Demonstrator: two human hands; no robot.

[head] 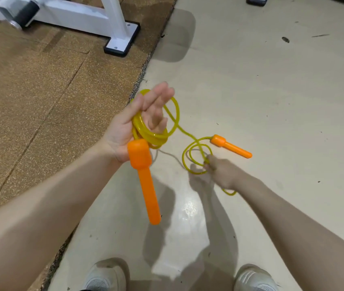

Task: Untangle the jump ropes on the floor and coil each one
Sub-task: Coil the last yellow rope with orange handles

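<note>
- Left hand: palm up, fingers straight and spread, not clamped. Several loops of the yellow rope are wound around the palm; they lie across it rather than being gripped.
- Near handle: orange, hangs from the heel of the left hand, long axis pointing down and toward the person.
- Right hand: lower and to the right, fingers pinched on the loose run of rope where it forms two small loops near the floor. Exact finger layout is blurred.
- Far handle: orange, just beyond and right of the right hand, long axis running away to the right. Can't tell whether it touches the floor.
- Key relation: free rope runs from the coil on the left hand down and right to the right-hand pinch, so the uncoiled tail lies on the right side and the right hand is nearer to it.
- Judgement: one rope is mostly coiled and only a short tail is left. Next wrap likely needs the right hand to carry the slack up and left over the open palm.
- Risk: the small loops at the pinch could tighten into a kink.
- No second rope in view.
</note>
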